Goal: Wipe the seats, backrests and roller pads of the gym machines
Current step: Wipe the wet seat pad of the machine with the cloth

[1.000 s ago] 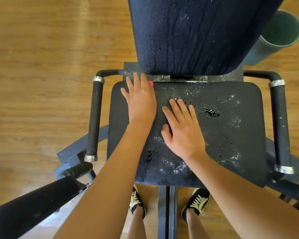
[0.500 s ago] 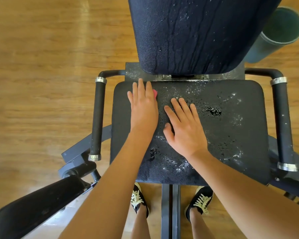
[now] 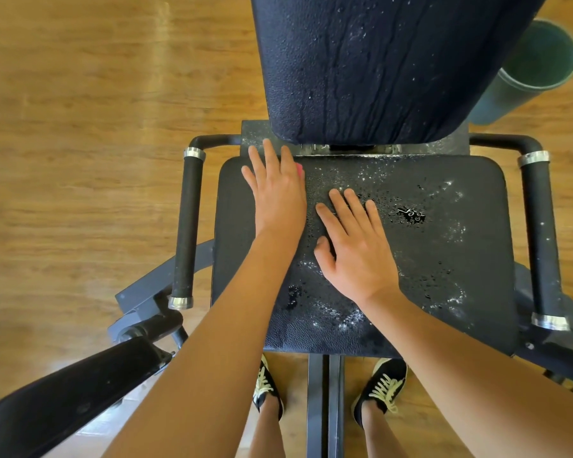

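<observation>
- The seat is the black pad in the middle, right under the person.
- The left hand lies flat on a pink cloth at the far left part of the seat. Only a small bit of the cloth peeks out by the fingers.
- The fingers are straight and press down. They do not curl around the cloth.
- The right hand lies flat on the bare middle of the seat, fingers spread. It holds nothing.
- The two hands are just beside each other but do not touch.
- In the last half second the left hand has slid a little way to the far edge, so its fingertips now reach past the seat. The right hand has stayed in its spot.
- I think this is a small rub at one corner. Most of the seat is not wiped yet.
- A little puddle and white specks sit on the right side, with more drops near the front.
- The backrest stands at the far side with wet streaks, so it looks like it needs a wipe too.
- A left handle and a right handle run along the sides, and the right one has white specks.
- A padded arm sticks out near left.
- A green bin stands far right on the wood floor.
- The resting right hand covers a wet part, so it must move for the cloth to pass.
</observation>
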The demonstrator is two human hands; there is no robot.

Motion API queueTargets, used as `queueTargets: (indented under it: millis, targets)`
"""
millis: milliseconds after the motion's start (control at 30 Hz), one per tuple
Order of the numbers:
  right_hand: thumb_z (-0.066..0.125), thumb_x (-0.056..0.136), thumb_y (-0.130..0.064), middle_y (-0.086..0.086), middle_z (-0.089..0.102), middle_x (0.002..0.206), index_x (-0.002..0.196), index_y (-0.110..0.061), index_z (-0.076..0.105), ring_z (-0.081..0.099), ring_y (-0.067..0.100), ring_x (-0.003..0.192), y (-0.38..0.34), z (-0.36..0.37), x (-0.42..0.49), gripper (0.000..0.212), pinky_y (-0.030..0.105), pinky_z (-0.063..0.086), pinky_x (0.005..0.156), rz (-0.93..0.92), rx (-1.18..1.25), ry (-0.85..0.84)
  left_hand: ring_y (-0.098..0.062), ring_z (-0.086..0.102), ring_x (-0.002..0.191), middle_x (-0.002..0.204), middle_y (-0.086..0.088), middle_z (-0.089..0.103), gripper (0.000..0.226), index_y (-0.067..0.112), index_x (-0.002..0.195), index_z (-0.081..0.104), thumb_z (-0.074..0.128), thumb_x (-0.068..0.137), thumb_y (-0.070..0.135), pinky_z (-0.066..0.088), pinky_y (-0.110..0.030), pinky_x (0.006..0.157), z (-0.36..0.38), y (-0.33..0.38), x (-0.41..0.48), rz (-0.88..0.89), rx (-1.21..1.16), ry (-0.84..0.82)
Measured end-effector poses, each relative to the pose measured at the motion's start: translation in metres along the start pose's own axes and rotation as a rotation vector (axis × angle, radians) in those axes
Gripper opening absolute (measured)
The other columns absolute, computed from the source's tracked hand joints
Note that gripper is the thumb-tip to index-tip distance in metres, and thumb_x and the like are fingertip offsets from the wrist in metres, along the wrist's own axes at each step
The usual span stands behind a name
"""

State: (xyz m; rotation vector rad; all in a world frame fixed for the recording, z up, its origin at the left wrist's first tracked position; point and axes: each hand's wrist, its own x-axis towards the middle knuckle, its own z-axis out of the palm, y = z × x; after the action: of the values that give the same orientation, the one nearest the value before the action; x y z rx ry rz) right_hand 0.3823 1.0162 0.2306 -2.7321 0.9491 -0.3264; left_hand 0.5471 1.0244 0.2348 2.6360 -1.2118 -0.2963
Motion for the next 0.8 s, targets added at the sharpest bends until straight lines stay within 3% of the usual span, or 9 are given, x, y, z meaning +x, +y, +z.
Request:
queueTargets:
  millis: [100,367,800]
  targets:
    - [0.043,0.098,-0.025,0.016,0.043,0.158,0.144,-0.008,0.055,0.029,0.034,0.152,0.001,0.001,0.0,0.05,0.056,0.021,0.124,0.001,0.003,0.012,-0.046,0.014,0.154,0.165,-0.027,0.022,0.046,0.0,0.152,0.038,0.034,0.112,0.022,0.019,-0.06,0.121,0.001,-0.003,-0.006,0.034,-0.051,0.003]
    - [0.042,0.099,-0.027,0.015,0.041,0.159,0.146,-0.009,0.054,0.027,0.033,0.153,-0.001,-0.001,-0.001,0.051,0.055,0.019,0.125,0.006,0.0,0.0,-0.044,0.011,0.155,0.167,-0.028,0.013,0.057,-0.003,0.158,0.024,0.047,0.107,0.005,0.021,-0.058,0.123,0.005,-0.014,-0.066,0.081,-0.111,0.005]
    - [0.042,0.098,-0.027,0.015,0.042,0.158,0.144,-0.009,0.055,0.029,0.032,0.152,-0.002,-0.001,0.0,0.052,0.055,0.021,0.124,0.011,-0.001,-0.002,-0.045,0.008,0.155,0.167,-0.028,0.012,0.052,-0.002,0.159,0.024,0.036,0.112,0.018,0.016,-0.061,0.122,0.007,-0.006,-0.047,0.004,-0.096,0.022]
